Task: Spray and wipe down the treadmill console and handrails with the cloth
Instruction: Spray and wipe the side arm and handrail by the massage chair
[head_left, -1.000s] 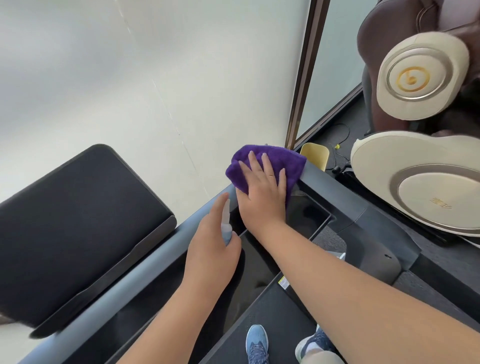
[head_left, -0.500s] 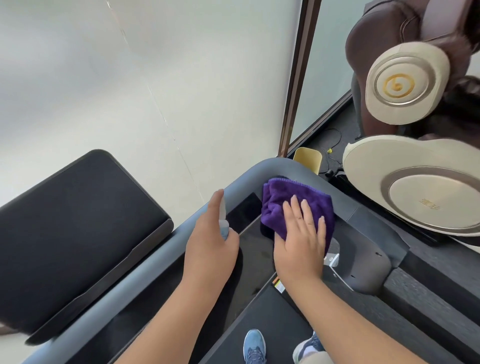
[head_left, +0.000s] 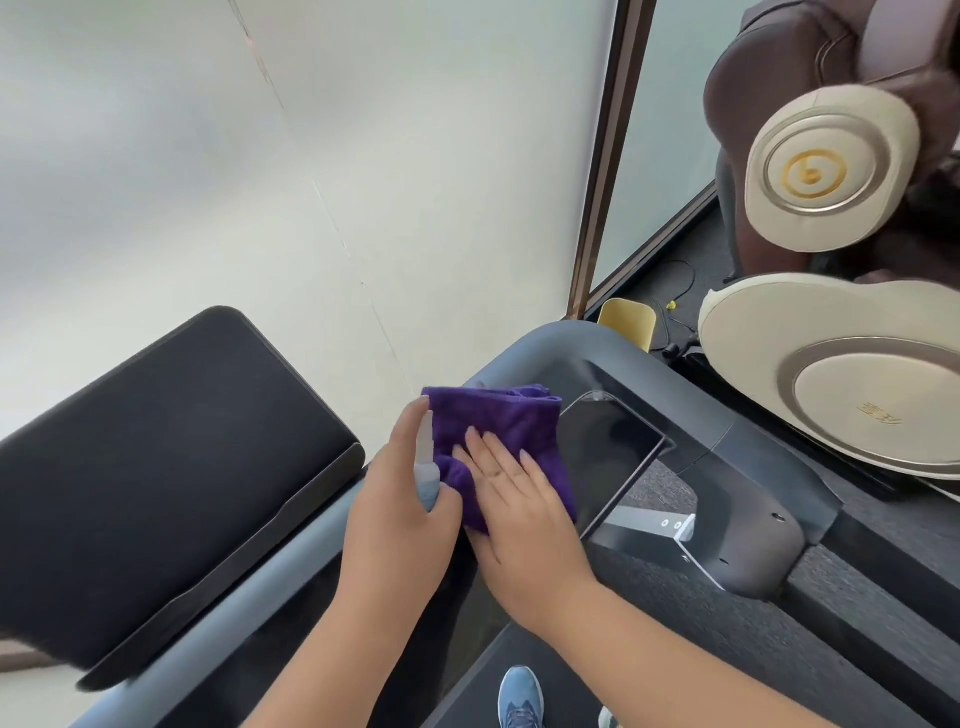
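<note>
Head view: right hand (head_left: 519, 499) lies flat, fingers straight and slightly spread, pressing the purple cloth (head_left: 498, 421) onto the treadmill console (head_left: 608, 452). Cloth is bunched at the console's upper left, up against the grey front rail (head_left: 540, 343); its right edge touches the dark glossy panel. Right grip is open, palm down, nothing pinched.

Left hand (head_left: 395, 514) is just left of the cloth, fingers curled round a small pale blue spray bottle (head_left: 426, 462). Index finger runs up along the bottle's thin upper part. Most of the bottle is hidden in the palm, so how its lower body looks cannot be told. Left grip is closed on the bottle. The hands sit close side by side; thumb side of the left one meets the cloth's lower left fold.

Right handrail (head_left: 748, 457) bends back from the front rail corner, dark grey, with a metal bracket (head_left: 654, 525) under the console edge. Large black screen (head_left: 156, 478) tilts up at the left, above the rail. Blue shoe (head_left: 519, 696) on the belt (head_left: 571, 691) at the bottom edge. Beige and brown massage chair (head_left: 831, 166) at the right, small yellow bin (head_left: 626, 319) on the floor beside it, near the window frame (head_left: 608, 156).
</note>
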